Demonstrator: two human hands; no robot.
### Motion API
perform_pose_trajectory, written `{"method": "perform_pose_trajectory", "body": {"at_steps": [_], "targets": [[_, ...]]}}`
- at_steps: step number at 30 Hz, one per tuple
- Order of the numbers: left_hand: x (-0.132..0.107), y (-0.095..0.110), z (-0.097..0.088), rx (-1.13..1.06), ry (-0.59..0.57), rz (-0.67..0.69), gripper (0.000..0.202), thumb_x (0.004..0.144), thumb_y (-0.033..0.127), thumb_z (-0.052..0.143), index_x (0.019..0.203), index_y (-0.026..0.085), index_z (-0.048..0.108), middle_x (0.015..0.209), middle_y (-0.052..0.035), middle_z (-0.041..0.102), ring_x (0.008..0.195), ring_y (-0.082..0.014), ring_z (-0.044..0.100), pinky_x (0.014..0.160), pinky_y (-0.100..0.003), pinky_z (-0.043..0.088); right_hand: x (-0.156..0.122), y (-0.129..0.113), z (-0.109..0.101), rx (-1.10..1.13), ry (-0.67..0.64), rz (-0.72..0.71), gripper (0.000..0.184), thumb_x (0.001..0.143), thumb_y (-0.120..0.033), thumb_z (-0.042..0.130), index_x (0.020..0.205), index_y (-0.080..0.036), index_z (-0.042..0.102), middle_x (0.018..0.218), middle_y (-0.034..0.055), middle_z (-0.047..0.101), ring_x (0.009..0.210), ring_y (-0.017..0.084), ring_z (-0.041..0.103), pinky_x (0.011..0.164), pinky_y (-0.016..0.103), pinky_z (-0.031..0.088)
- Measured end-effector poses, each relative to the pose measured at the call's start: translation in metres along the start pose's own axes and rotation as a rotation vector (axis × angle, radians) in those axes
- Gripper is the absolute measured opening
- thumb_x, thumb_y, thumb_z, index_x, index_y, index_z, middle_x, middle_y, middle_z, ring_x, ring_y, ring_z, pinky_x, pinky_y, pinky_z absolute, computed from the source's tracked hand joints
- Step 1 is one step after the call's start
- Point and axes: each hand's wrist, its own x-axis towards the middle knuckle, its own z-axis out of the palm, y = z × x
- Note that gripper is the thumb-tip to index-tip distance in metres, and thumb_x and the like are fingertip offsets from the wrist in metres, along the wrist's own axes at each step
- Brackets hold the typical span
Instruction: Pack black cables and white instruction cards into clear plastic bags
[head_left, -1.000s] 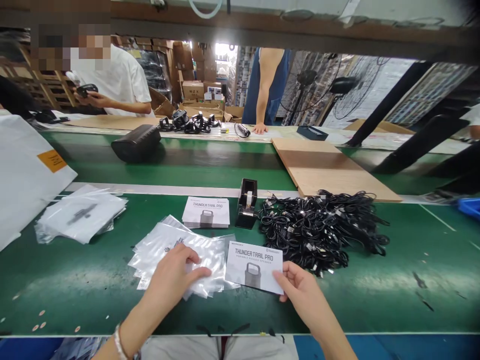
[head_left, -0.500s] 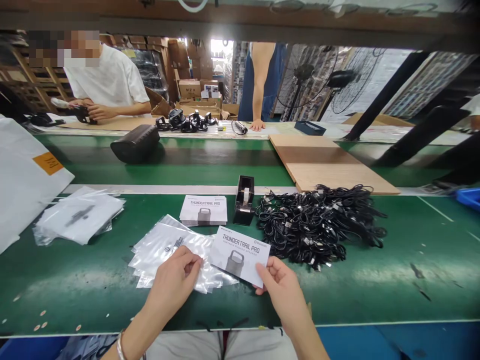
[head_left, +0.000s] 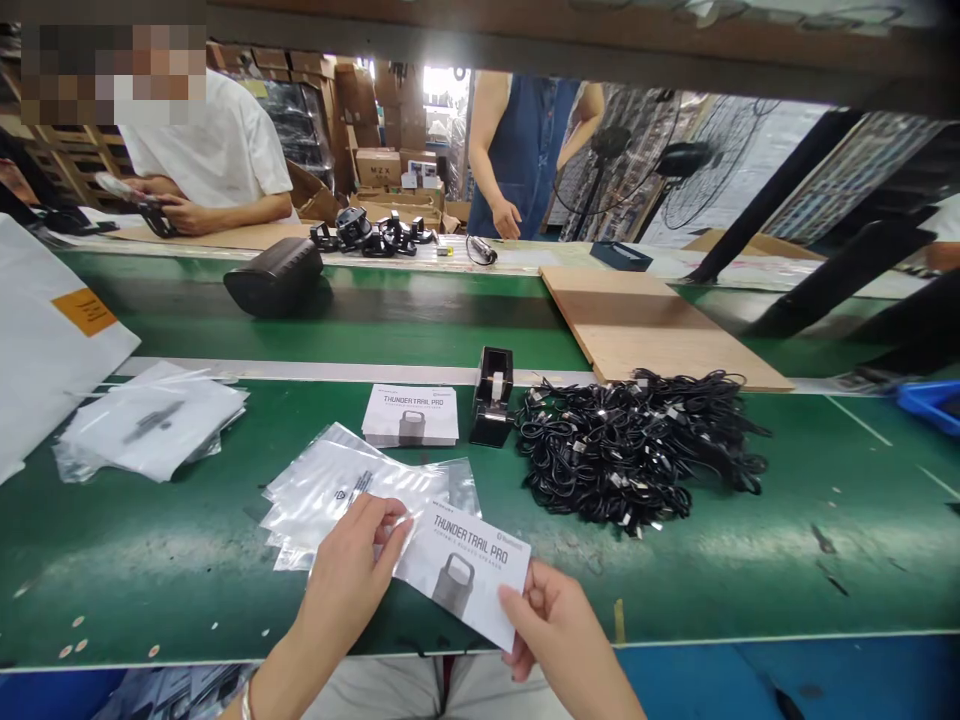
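Observation:
My right hand [head_left: 551, 625] grips the right corner of a white printed leaflet [head_left: 472, 575], thumb on top. The leaflet reads "Thunder Trail Pro" and shows a speaker. My left hand [head_left: 367, 545] is pinched at the edge of a clear plastic bag [head_left: 330, 500] on a loose stack of such bags. The leaflet's left edge lies close to those fingertips; whether it is inside the bag I cannot tell. Behind the bags sits a stack of matching leaflets [head_left: 410, 415]. A black tape dispenser [head_left: 493, 395] stands to its right.
Black cables [head_left: 637, 450] form a pile at right, below a wooden board [head_left: 652, 320]. More bags [head_left: 154, 425] lie left, beside a large white sack [head_left: 52, 350]. A black speaker [head_left: 277, 275] rests on the far green strip. Two people are across the table.
The leaflet in my right hand has come lower, towards me and slightly left. My left hand stays almost in place. Across the table, one person's hand has lifted off the surface.

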Motion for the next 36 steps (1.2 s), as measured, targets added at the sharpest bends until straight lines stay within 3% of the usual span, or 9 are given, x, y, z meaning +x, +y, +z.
{"method": "perform_pose_trajectory", "body": {"at_steps": [7, 12, 18, 21, 25, 28, 30, 32, 36], "targets": [[-0.002, -0.006, 0.008, 0.045, -0.022, 0.133, 0.017, 0.082, 0.037, 0.050, 0.083, 0.021, 0.056, 0.080, -0.0022, 0.055, 0.074, -0.0195, 0.058, 0.063, -0.031, 0.047, 0.011, -0.012, 0.003, -0.037, -0.063, 0.018, 0.037, 0.068, -0.050, 0.059, 0.069, -0.013, 0.051, 0.038, -0.0040, 0.053, 0.029, 0.004, 0.042, 0.032, 0.014, 0.031], [0.002, -0.005, 0.003, 0.036, -0.073, 0.113, 0.021, 0.086, 0.031, 0.042, 0.073, 0.021, 0.055, 0.077, -0.0020, 0.054, 0.072, -0.0186, 0.057, 0.064, -0.031, 0.045, 0.007, -0.021, -0.001, 0.088, -0.201, -0.005, 0.046, 0.065, -0.056, 0.060, 0.072, -0.011, 0.056, 0.052, 0.0006, 0.060, 0.046, 0.008, 0.057, 0.048, 0.018, 0.047], [0.002, 0.011, -0.006, -0.171, -0.154, 0.034, 0.021, 0.087, 0.033, 0.038, 0.074, 0.022, 0.051, 0.074, 0.0005, 0.049, 0.065, -0.0158, 0.051, 0.060, -0.029, 0.042, 0.024, -0.025, 0.015, 0.117, -0.094, -0.047, 0.036, 0.065, -0.048, 0.065, 0.073, -0.015, 0.051, 0.050, -0.0030, 0.057, 0.044, 0.008, 0.054, 0.048, 0.021, 0.047], [0.001, 0.021, -0.006, -0.253, -0.174, 0.052, 0.022, 0.087, 0.032, 0.037, 0.072, 0.022, 0.049, 0.073, 0.0006, 0.047, 0.066, -0.0158, 0.049, 0.060, -0.028, 0.041, 0.036, -0.028, 0.034, -0.047, -0.048, -0.152, 0.021, 0.071, -0.036, 0.060, 0.071, -0.016, 0.053, 0.051, -0.0047, 0.053, 0.041, 0.008, 0.049, 0.041, 0.019, 0.040], [0.002, 0.025, -0.002, -0.301, -0.194, 0.062, 0.024, 0.088, 0.032, 0.035, 0.071, 0.022, 0.048, 0.074, 0.0002, 0.047, 0.068, -0.0163, 0.049, 0.063, -0.029, 0.041, 0.037, -0.043, 0.044, -0.571, 0.011, -0.530, 0.014, 0.073, -0.014, 0.053, 0.062, -0.017, 0.060, 0.061, -0.0016, 0.057, 0.057, 0.010, 0.053, 0.052, 0.020, 0.037], [0.002, 0.023, 0.000, -0.248, -0.206, 0.029, 0.024, 0.088, 0.033, 0.034, 0.071, 0.022, 0.047, 0.073, -0.0002, 0.048, 0.066, -0.0167, 0.049, 0.061, -0.030, 0.041, 0.032, -0.063, 0.021, -0.898, 0.210, -0.628, 0.021, 0.083, -0.019, 0.047, 0.069, -0.020, 0.063, 0.070, 0.0004, 0.060, 0.065, 0.012, 0.056, 0.058, 0.022, 0.037], [0.003, 0.022, 0.001, -0.197, -0.205, 0.004, 0.024, 0.088, 0.033, 0.034, 0.072, 0.022, 0.048, 0.074, -0.0008, 0.050, 0.065, -0.0172, 0.050, 0.060, -0.031, 0.041, 0.033, -0.077, -0.004, -1.074, 0.563, -0.538, 0.027, 0.088, -0.031, 0.040, 0.081, -0.019, 0.063, 0.080, 0.0052, 0.060, 0.068, 0.015, 0.058, 0.055, 0.024, 0.036], [0.003, 0.022, 0.002, -0.154, -0.203, -0.011, 0.023, 0.088, 0.033, 0.033, 0.074, 0.022, 0.048, 0.075, -0.0012, 0.051, 0.066, -0.0180, 0.051, 0.059, -0.031, 0.040, 0.037, -0.086, -0.028, -1.272, 0.757, -0.411, 0.032, 0.087, -0.040, 0.043, 0.086, -0.014, 0.061, 0.084, 0.0111, 0.059, 0.070, 0.021, 0.059, 0.050, 0.026, 0.034], [0.005, 0.027, 0.004, -0.090, -0.224, -0.016, 0.023, 0.088, 0.031, 0.033, 0.073, 0.022, 0.048, 0.075, -0.0016, 0.052, 0.068, -0.0191, 0.053, 0.060, -0.032, 0.041, 0.043, -0.085, -0.057, -1.353, 0.685, -0.330, 0.018, 0.081, -0.033, 0.054, 0.080, -0.016, 0.060, 0.082, 0.0090, 0.058, 0.068, 0.022, 0.059, 0.048, 0.026, 0.032]]}}
